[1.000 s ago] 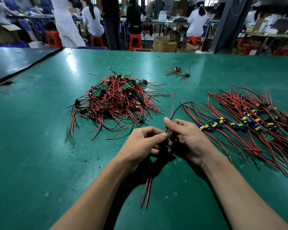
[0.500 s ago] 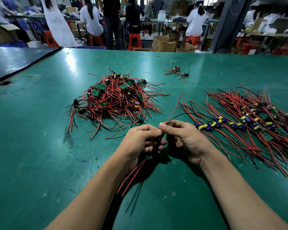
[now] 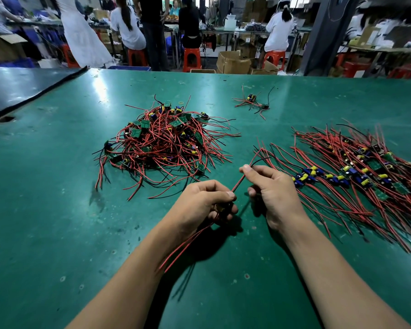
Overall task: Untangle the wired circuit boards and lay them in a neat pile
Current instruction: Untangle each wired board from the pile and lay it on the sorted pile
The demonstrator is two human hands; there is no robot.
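A tangled heap of small green circuit boards with red and black wires (image 3: pixel 163 143) lies at the centre of the green table. To the right, a combed-out pile of boards (image 3: pixel 356 176) lies with its wires running one way. My left hand (image 3: pixel 203 205) grips one wired board, mostly hidden in the fingers, and its red wires trail down past my forearm. My right hand (image 3: pixel 271 186) pinches the red and black wires (image 3: pixel 254 162) that run up from that board, and holds them taut between the two hands.
Two stray wired boards (image 3: pixel 253 103) lie further back on the green table (image 3: pixel 45 210). A dark table (image 3: pixel 14 86) adjoins at the left. Beyond the far edge, people sit on orange stools among cardboard boxes.
My hands have drawn apart, the right hand sliding up along the wires. The red wires below my left hand have swung from hanging straight down to trailing leftward along my forearm.
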